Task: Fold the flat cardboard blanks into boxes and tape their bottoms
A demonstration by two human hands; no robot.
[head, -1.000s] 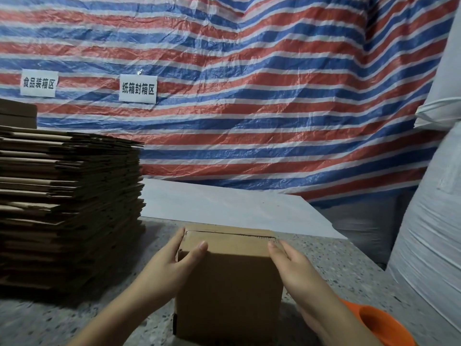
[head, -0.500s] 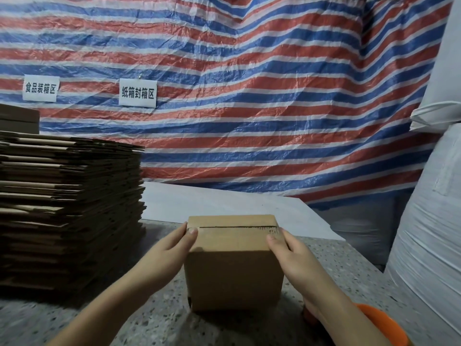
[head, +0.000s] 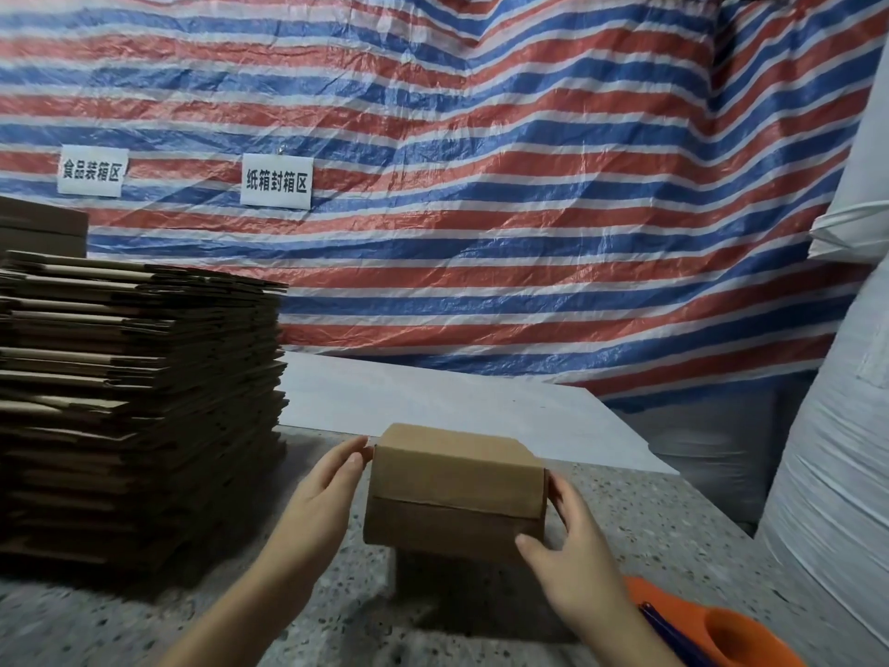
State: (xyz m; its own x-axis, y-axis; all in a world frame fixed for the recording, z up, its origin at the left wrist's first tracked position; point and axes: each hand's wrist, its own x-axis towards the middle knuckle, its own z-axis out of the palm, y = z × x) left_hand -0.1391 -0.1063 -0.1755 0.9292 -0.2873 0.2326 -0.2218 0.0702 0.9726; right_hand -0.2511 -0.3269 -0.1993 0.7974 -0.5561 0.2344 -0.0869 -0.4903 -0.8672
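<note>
Small folded box (head: pixel 454 493) held tilted, just above the tabletop (head: pixel 673 522), right of the blank stack (head: pixel 139 406).
Light, stiff, likely crushable; left hand (head: pixel 320 495) fingers flat on one side, right hand (head: pixel 572 565) fingers curled round the other; best gripped at the side walls.

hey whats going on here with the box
A person holds a small cardboard box between both hands above a speckled table. The left hand presses flat against its left side; the right hand has a grip on the right side, thumb on the front. A tall stack of flat cardboard blanks waits on the left.
</note>
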